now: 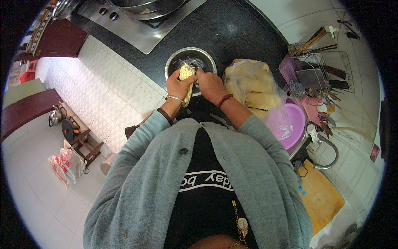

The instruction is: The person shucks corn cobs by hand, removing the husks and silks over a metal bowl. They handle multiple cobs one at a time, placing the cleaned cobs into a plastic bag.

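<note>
A pale yellow corn cob (187,73) is gripped in my left hand (178,85), tilted over the near left part of a steel bowl (212,59). Its lower end sticks out below my palm. My right hand (211,84) is curled against the cob's upper right side, thumb close to the kernels. Whether those fingers hold a small thing is hidden. Thin pale strands and dark bits lie inside the bowl, which stands on the black speckled countertop (199,34). Right of the bowl sits a clear plastic bag (248,81) with large yellowish pieces in it.
A steel gas hob (136,34) bears a large pot (149,9). To the right are a purple basin (293,124), a curved faucet (332,155), a cleaver (311,77) in a rack, and a wooden cutting board (323,199). A low wooden stool (88,143) stands left.
</note>
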Available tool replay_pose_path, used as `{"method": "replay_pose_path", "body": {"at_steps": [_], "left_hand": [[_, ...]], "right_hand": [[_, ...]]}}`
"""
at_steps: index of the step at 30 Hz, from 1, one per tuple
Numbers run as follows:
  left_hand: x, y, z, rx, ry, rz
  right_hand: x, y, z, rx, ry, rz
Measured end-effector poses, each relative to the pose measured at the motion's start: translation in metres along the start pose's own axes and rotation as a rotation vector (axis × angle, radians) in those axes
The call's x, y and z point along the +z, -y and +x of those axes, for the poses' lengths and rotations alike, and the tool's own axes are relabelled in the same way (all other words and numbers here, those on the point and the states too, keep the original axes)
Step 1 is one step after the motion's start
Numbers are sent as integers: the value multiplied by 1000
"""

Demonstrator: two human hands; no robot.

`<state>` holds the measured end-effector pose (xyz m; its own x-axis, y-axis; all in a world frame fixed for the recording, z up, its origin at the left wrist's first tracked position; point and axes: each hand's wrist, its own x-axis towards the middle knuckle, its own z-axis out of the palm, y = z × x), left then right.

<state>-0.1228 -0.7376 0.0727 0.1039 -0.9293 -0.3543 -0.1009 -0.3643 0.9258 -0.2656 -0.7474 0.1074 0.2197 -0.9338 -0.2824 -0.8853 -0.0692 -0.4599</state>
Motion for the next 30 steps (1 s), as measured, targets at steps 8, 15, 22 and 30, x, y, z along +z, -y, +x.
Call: {"method": "replay_pose_path", "body": {"at_steps": [8, 15, 22, 30], "left_hand": [[-11, -19, 0, -223, 266, -472], [-19, -28, -6, -111, 485, -368], [-23, -25, -10, -40, 538, -320], [-26, -37, -16, -84, 579, -614]], "right_hand": [[-6, -44, 20, -392, -233, 213], [-52, -8, 14, -235, -109, 562], [-40, -9, 19, -272, -136, 680], [-49, -13, 8, -168, -258, 721]]}}
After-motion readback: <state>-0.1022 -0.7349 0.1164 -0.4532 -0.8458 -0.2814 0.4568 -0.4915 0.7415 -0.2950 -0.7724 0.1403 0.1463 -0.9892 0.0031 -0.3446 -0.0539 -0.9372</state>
